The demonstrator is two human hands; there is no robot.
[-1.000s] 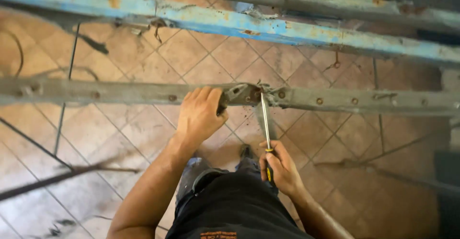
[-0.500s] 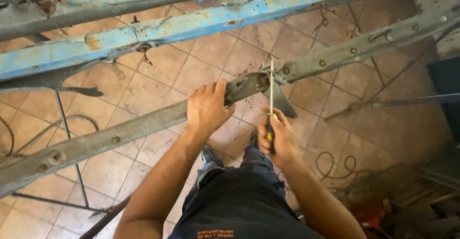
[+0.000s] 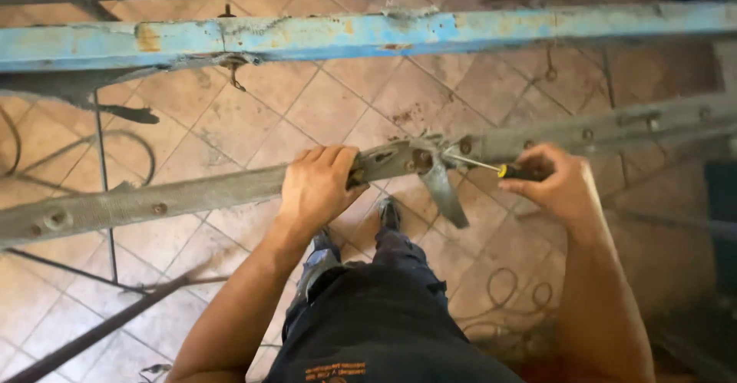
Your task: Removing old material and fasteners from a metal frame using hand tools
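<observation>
Left hand (image 3: 318,187) clamped on grey metal bar (image 3: 176,195), right hand (image 3: 556,183) closed around screwdriver (image 3: 499,170) — tip at the bar's joint, tiled floor (image 3: 322,107) below

both arms reach forward, left hand (image 3: 316,187) and right hand (image 3: 560,187) curled closed.

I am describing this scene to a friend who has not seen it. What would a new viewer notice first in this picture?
First come the two hands at the centre: the left hand grips a grey metal beam that crosses the picture, and the right hand holds a screwdriver with its tip at the beam's joint. Above them runs a beam with peeling blue paint. Far below lies a tiled floor.
</observation>
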